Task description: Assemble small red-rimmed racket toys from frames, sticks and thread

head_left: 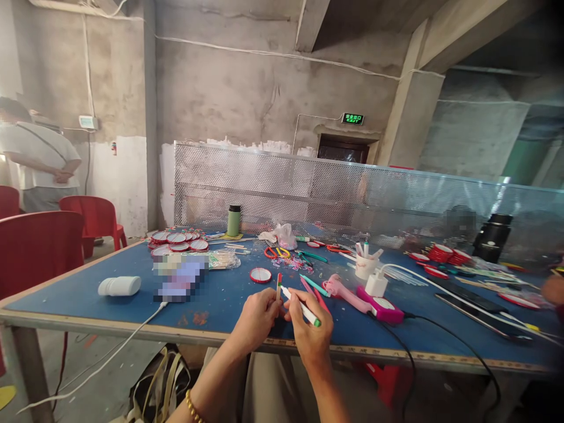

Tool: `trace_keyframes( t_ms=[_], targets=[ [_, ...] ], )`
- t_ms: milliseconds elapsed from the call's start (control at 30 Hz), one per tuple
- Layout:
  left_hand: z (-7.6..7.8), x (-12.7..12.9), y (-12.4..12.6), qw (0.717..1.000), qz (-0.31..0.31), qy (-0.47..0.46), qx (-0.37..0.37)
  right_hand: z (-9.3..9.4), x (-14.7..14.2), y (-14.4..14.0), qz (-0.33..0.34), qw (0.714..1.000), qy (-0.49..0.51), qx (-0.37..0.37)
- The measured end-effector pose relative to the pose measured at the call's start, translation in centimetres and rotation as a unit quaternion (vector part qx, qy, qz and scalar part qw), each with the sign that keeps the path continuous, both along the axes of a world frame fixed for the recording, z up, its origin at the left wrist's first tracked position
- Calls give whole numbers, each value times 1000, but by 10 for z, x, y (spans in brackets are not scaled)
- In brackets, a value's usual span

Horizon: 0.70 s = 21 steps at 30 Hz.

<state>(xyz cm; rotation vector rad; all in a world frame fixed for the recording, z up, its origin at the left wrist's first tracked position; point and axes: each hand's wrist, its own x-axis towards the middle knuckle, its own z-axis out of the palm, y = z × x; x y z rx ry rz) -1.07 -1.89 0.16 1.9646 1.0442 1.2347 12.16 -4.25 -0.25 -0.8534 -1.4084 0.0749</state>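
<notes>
On my feed: left hand (pixel 258 320) pinching a wooden stick (pixel 279 286) upright, red-and-green topped, at the tabletop's (pixel 224 299) six o'clock edge; right hand (pixel 314 332) pinching a white marker (pixel 305 309), nib beside the green. Red-rimmed disc (pixel 260 275): stick's ten o'clock.

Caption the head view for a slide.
Left hand grips a red-tipped wooden stick; right hand holds a white marker beside it, at a blue table.

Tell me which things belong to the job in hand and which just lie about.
Apparently the job:
- stick with red and green tip, in left hand
- white marker, in right hand

Probably lying about:
- white bottle
- green bottle
</notes>
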Motion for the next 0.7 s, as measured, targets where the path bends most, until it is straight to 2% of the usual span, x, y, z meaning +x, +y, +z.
trace_keyframes(
  t_ms=[367, 700],
  targets=[
    [-1, 0, 0, 1000, -1, 0, 2, -1, 1, 1, 14, 1000, -26, 5],
    [-1, -1, 0, 1000, 0, 0, 6, -1, 1, 2, -4, 1000, -23, 11]
  ],
)
